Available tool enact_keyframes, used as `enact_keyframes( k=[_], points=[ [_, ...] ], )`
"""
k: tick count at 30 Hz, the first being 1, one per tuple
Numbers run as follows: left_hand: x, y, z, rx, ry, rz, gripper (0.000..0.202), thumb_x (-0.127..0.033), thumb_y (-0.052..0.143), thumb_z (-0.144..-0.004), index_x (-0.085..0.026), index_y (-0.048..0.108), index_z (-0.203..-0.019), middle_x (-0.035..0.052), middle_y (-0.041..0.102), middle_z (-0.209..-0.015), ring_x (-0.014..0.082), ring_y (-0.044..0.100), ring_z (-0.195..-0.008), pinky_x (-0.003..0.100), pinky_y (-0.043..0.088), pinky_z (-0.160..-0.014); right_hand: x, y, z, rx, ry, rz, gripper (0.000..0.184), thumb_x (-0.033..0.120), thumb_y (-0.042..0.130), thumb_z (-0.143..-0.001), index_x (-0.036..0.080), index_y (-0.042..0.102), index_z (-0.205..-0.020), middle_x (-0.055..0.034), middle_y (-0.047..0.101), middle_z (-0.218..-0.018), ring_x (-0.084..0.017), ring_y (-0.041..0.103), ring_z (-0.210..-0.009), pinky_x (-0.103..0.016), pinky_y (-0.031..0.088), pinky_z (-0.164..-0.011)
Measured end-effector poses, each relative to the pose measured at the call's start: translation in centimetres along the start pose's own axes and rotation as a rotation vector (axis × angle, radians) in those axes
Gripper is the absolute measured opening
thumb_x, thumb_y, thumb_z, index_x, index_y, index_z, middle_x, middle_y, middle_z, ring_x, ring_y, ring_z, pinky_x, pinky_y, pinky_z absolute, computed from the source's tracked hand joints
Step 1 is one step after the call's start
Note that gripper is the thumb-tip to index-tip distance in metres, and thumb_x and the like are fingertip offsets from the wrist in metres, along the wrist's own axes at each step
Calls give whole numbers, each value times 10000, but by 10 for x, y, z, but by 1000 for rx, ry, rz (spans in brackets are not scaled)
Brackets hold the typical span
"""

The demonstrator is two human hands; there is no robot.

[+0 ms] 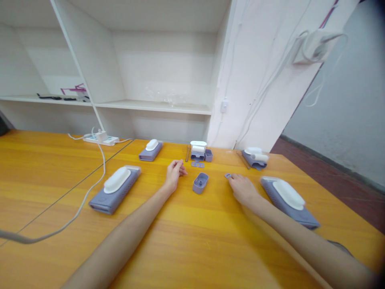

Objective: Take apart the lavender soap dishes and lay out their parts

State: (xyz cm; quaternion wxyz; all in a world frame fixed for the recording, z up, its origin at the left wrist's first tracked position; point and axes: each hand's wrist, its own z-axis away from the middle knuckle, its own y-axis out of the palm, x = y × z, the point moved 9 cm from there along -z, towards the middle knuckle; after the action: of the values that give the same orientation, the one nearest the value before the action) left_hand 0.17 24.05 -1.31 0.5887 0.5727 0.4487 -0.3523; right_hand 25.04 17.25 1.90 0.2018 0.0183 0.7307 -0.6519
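Observation:
My left hand [174, 173] rests on the wooden table [192, 241] with its fingers curled loosely together; I cannot see anything in them. My right hand [243, 188] lies palm down, its fingertips on a small lilac ring-shaped part [227, 176]. Between the two hands stands a small open lilac cup-shaped housing [200, 182]. Behind it sits a partly built lilac and white unit [198, 151] with a little lilac box [208, 155], a flat lilac piece [197, 164] and a metal spring [188, 153] beside it.
Finished lilac devices with white tops lie at the left [116, 188], the back left [150, 150] and the right [288, 196]; another part-built one [255, 157] is at the back right. A white power strip [100, 139] and its cable [90, 192] cross the left side. White shelves stand behind.

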Motion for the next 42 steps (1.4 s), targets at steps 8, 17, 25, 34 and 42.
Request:
enact_keyframes(
  k=[8,17,25,34,42],
  points=[
    [1,0,-1,8,4,3,368,-487,679,-647,-171,512,-732,-32,561,-576,94,558,-440,213,418,-477,-27,12,-9,67,161,14,313,205,392,-850,91,660,-968,-206,591,-1075,-284,573,-984,-376,452,-773],
    [1,1,-1,9,-1,9,368,-488,679,-650,-172,508,-734,-31,562,-573,97,556,-440,219,429,-479,-45,20,-26,125,265,-8,358,221,384,-853,42,627,-1046,-234,616,-1053,-287,617,-963,-379,445,-809],
    [1,1,-1,7,-6,4,375,-491,679,-646,-169,510,-740,-32,560,-571,97,557,-438,217,431,-477,-69,32,-33,203,335,-37,351,227,399,-845,91,664,-1031,-212,618,-1107,-289,621,-995,-433,404,-878],
    [2,1,-1,11,-5,-4,363,-481,667,-656,-166,507,-740,-34,561,-570,96,557,-440,214,425,-477,-96,40,-34,297,454,-77,331,195,461,-789,147,685,-1028,-175,654,-1098,-328,610,-1025,-633,250,-962],
    [1,1,-1,15,-4,-11,346,-470,657,-669,-168,507,-743,-32,564,-573,101,561,-446,221,432,-484,-115,46,-36,328,527,-93,358,183,465,-771,150,677,-1058,-181,632,-1146,-338,578,-1073,-685,172,-977]
  ],
)
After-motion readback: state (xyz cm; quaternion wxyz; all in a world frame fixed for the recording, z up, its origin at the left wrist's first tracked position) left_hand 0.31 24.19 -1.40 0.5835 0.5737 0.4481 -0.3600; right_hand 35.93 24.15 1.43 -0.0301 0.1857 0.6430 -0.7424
